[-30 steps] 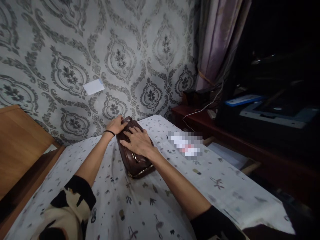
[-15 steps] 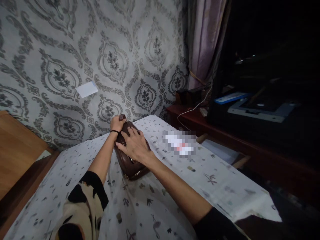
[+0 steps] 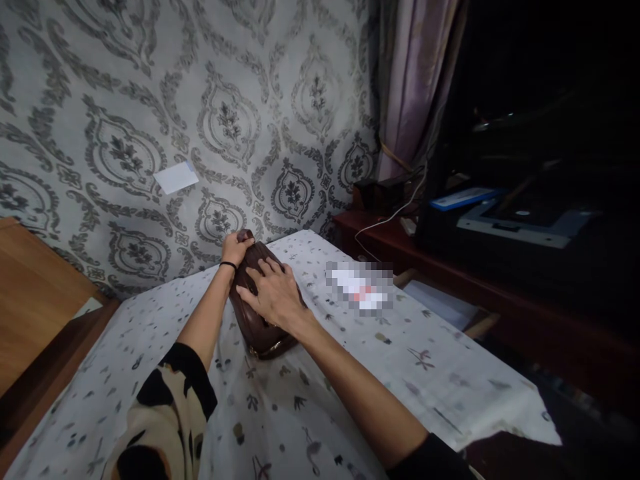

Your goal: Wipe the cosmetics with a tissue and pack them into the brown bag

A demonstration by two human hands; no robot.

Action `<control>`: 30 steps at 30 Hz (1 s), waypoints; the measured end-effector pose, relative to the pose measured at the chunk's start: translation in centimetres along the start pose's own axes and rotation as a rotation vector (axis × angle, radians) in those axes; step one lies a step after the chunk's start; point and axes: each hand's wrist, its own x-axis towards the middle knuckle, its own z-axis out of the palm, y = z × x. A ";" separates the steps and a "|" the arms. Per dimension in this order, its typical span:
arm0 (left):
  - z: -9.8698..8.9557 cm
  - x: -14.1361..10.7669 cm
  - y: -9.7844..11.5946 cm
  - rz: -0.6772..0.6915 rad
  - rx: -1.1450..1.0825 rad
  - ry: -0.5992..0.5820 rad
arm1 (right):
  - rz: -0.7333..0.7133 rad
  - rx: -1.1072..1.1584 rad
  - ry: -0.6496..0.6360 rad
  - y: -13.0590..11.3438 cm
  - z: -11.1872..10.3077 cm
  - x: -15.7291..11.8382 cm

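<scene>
A dark brown leather-look bag (image 3: 245, 313) with a metal zip along its near end lies on the patterned white cloth (image 3: 280, 427). My left hand (image 3: 236, 249), a black band at its wrist, is closed at the bag's far end, by a short strap or tab; its fingertips are partly hidden. My right hand (image 3: 274, 290) lies flat on top of the bag with fingers spread, covering much of its upper face. Whatever is inside the bag cannot be seen.
To the right of the bag lies a blurred-out white and red item (image 3: 360, 287). An open drawer (image 3: 440, 303) sits beyond the cloth's right edge, under a dark red cabinet (image 3: 375, 230) with a white cable. At left stands a wooden panel (image 3: 40, 300); a patterned wall rises behind.
My right hand has shifted very slightly to the right and down over the bag. The left hand stays at the far end, and the bag has hardly moved.
</scene>
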 end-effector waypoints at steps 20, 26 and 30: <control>-1.2 -2.2 2.4 -0.062 -0.240 -0.099 | -0.021 -0.070 0.076 -0.1 0.2 0.2; -1.3 -2.5 2.4 -0.048 -0.250 -0.111 | -0.011 -0.068 0.056 -0.2 -0.1 0.2; -1.4 -2.6 2.3 -0.042 -0.242 -0.115 | -0.011 -0.075 0.014 -0.3 -0.6 0.7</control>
